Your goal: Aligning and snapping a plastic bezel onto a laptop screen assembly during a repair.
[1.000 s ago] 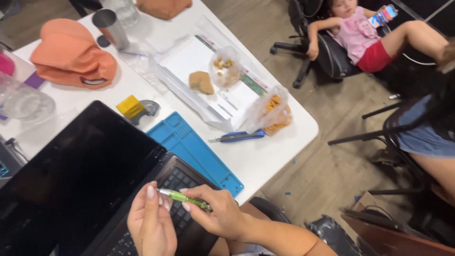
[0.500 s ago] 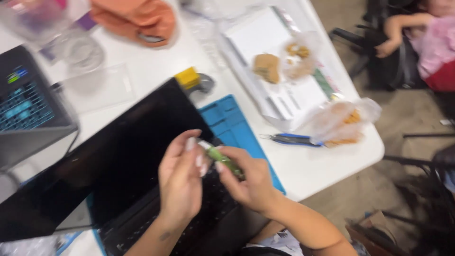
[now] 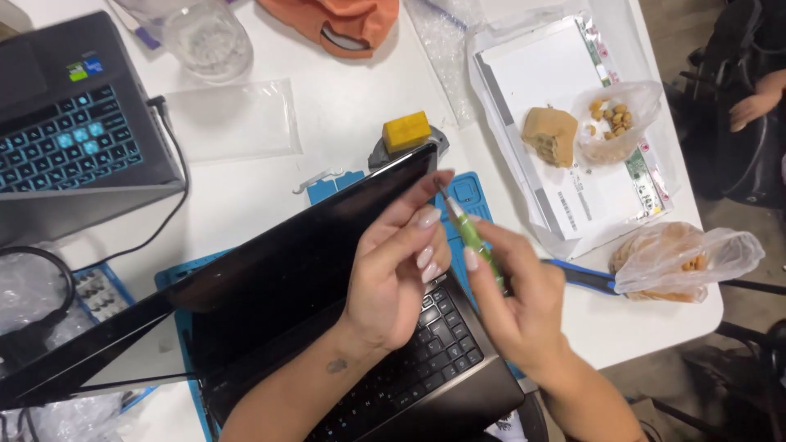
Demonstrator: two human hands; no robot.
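My right hand (image 3: pixel 520 299) grips a small green-handled screwdriver (image 3: pixel 473 240), tip pointing up and away. My left hand (image 3: pixel 397 266) is raised beside it, its fingertips pinching the metal tip near the top edge of a black laptop screen (image 3: pixel 278 262). Both hands hover over the open black laptop's keyboard (image 3: pixel 409 368), which lies on a blue work mat (image 3: pixel 467 192) on the white table (image 3: pixel 344 98).
A second laptop (image 3: pixel 74 131) with lit keys sits far left. A yellow block (image 3: pixel 407 131), glass (image 3: pixel 206 39), orange cap (image 3: pixel 344 20), white panel (image 3: pixel 573 139) with bread and a bag of nuts, a blue-handled screwdriver (image 3: pixel 581 277) and another snack bag (image 3: pixel 684 258) lie around. A person's hand (image 3: pixel 757 98) shows at right.
The view has swung left and closer over the table. My hands have risen from the keyboard toward the screen's top edge, and my left fingers have closed on the screwdriver's tip.
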